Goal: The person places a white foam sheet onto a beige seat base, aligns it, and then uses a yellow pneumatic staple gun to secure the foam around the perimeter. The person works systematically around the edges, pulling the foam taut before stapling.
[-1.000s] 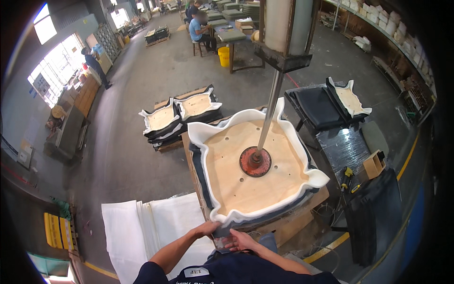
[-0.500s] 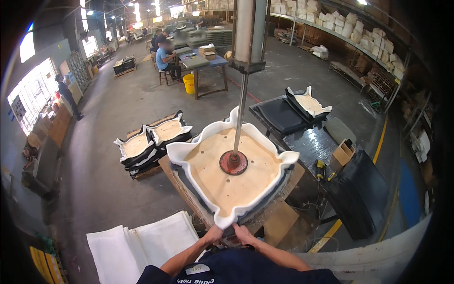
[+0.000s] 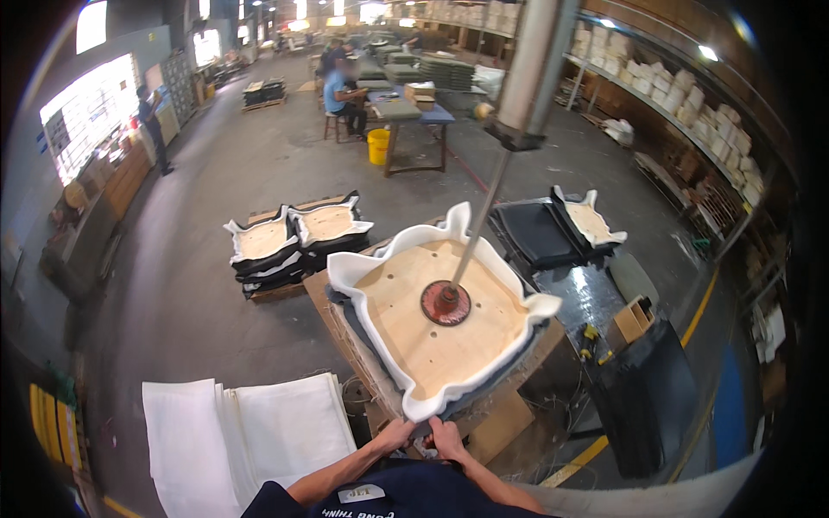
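We hold the near corner of a board-backed cushion (image 3: pixel 458 347), our left hand (image 3: pixel 395 434) just beside our right hand (image 3: pixel 446 439), each grip pinching its edge under the white padding (image 3: pixel 420 407). The cushion lies board-up on the counter (image 3: pixel 542 345), and a red disc (image 3: pixel 446 304) below a metal rod (image 3: pixel 484 220) rests on its middle. White sheets (image 3: pixel 289 423) lie to our left.

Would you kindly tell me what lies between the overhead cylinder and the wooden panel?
The head view shows a metal rod with a red foot between the cylinder and the panel.
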Demonstrator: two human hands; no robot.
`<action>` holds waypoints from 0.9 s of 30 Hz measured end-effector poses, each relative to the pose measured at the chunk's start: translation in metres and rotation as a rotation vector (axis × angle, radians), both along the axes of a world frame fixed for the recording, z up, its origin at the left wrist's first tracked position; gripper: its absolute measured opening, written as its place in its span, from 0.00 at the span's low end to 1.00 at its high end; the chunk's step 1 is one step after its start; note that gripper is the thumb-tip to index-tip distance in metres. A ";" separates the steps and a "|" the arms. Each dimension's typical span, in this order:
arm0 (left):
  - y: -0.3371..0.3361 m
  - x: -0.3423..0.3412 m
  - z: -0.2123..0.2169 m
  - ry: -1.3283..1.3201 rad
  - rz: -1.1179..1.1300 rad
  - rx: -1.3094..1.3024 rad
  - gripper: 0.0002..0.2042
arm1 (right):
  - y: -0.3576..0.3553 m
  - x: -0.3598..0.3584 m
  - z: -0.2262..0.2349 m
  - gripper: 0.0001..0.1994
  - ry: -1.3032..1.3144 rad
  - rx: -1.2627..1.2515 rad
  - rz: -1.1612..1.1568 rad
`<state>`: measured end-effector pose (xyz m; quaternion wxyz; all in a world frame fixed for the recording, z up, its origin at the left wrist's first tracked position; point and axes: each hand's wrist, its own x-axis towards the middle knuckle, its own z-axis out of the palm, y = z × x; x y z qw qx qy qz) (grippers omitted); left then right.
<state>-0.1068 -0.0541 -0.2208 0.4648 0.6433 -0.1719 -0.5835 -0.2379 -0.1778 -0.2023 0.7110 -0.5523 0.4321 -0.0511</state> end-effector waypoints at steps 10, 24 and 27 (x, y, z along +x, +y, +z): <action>0.006 -0.005 0.010 0.133 -0.110 -0.002 0.23 | -0.027 -0.011 -0.020 0.24 0.047 0.275 -0.008; 0.000 -0.029 0.044 0.205 0.251 -0.020 0.27 | -0.039 -0.001 -0.007 0.23 -0.015 0.188 0.011; 0.005 -0.031 0.036 0.203 0.288 -0.027 0.26 | -0.052 -0.009 -0.012 0.25 0.037 0.184 0.219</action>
